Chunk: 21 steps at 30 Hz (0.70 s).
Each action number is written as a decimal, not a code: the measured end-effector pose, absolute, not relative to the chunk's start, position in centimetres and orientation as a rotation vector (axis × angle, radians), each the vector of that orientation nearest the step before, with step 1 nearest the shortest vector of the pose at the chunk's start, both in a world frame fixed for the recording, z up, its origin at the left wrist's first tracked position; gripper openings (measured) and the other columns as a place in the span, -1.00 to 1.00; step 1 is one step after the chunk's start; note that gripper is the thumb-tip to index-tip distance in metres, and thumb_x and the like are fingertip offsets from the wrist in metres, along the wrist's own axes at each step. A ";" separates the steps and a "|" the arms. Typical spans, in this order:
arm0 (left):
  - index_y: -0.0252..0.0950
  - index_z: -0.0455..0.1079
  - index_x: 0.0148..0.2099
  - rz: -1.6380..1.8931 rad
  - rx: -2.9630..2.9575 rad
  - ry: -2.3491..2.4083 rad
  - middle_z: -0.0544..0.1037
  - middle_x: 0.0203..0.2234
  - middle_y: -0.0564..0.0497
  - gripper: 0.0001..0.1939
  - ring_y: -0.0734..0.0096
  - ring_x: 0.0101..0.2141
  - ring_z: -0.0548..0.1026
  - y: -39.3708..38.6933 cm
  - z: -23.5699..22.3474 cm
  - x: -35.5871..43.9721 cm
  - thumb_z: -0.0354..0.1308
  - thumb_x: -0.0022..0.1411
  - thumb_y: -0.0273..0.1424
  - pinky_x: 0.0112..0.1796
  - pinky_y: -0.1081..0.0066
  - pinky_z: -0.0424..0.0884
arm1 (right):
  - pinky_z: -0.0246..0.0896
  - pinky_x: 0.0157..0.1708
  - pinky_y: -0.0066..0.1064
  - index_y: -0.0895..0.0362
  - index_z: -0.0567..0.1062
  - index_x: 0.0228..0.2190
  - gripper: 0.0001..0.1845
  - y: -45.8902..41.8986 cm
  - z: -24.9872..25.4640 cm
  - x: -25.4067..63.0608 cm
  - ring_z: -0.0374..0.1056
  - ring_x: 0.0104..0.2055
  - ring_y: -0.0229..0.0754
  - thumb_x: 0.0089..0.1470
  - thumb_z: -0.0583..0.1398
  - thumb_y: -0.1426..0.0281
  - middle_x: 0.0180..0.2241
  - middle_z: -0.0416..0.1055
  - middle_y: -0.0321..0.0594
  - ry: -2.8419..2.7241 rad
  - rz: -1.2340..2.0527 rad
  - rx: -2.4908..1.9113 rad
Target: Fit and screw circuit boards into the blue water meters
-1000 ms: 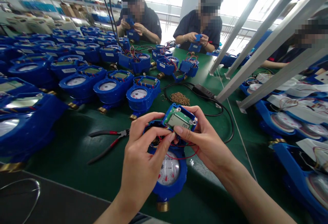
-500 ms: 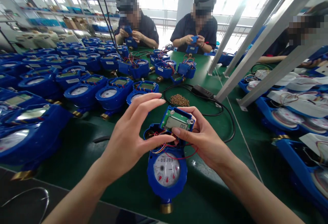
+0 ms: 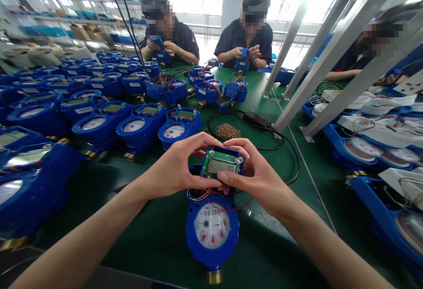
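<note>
A blue water meter (image 3: 212, 229) with a white dial and a brass fitting lies on the green table in front of me. Above its dial sits a green circuit board with an LCD (image 3: 220, 164) in a blue frame, joined to the meter by thin red and coloured wires. My left hand (image 3: 176, 165) curls round the board's left side, thumb under its lower edge. My right hand (image 3: 256, 176) grips the right side, thumb along the bottom. Both hands hold the board over the meter's open compartment.
Rows of blue meters (image 3: 99, 121) fill the table's left side. A heap of small brass screws (image 3: 228, 131) and a black cable with an adapter (image 3: 259, 119) lie just beyond my hands. Two seated people (image 3: 243, 38) work opposite. Slanted metal struts (image 3: 317, 55) and more meters (image 3: 380, 179) stand right.
My left hand came off the board, opened wide, then closed on its left side again. The board has been lowered toward the meter. The pliers at left are out of sight.
</note>
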<state>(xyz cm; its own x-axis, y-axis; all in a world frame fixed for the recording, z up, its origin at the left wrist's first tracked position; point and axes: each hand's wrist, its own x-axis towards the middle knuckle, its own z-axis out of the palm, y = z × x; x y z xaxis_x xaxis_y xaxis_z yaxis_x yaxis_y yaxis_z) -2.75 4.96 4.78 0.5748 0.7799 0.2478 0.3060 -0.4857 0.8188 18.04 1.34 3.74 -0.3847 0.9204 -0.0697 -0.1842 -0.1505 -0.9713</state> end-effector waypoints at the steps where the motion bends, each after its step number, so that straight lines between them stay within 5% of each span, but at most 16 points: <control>1: -0.15 0.40 0.01 0.828 2.024 0.867 0.54 -0.12 0.11 -0.49 0.36 -0.11 0.58 4.9 4.6 -2.8 0.48 0.03 -0.32 -0.06 0.42 0.51 | 0.48 -0.34 -0.49 0.00 0.32 -0.02 -0.38 1.4 3.8 18.0 0.49 -0.25 -0.28 -0.03 0.48 0.31 -0.07 0.41 -0.27 -1.274 1.659 -0.927; 9: -0.19 0.40 0.02 1.163 1.847 0.990 0.56 -0.08 0.02 -0.44 0.25 -0.10 0.60 4.5 2.3 -3.7 0.51 -0.02 -0.38 -0.02 0.28 0.57 | 0.46 -0.04 -0.31 -0.08 0.25 0.10 -0.15 1.5 3.0 17.6 0.44 -0.06 -0.20 -0.15 0.52 0.33 0.24 0.15 -0.17 -1.271 1.488 -1.057; 17: -0.21 0.39 0.02 1.259 1.766 1.048 0.57 -0.12 -0.01 -0.43 0.22 -0.12 0.62 4.5 0.5 -4.0 0.51 -0.02 -0.32 -0.04 0.21 0.60 | 0.33 0.06 -0.10 0.00 0.25 0.06 -0.42 0.6 2.2 16.8 0.41 -0.05 -0.08 0.08 0.37 0.32 -0.15 0.39 -0.24 -1.490 1.086 -1.261; 21: -0.18 0.39 0.04 1.276 1.781 1.028 0.56 -0.07 0.00 -0.44 0.24 -0.06 0.59 4.3 0.4 -4.0 0.49 0.01 -0.35 -0.04 0.28 0.58 | 0.30 0.07 -0.11 -0.04 0.26 0.06 -0.43 0.5 2.3 16.9 0.41 -0.03 -0.09 0.11 0.38 0.27 -0.11 0.43 -0.25 -1.504 1.134 -1.253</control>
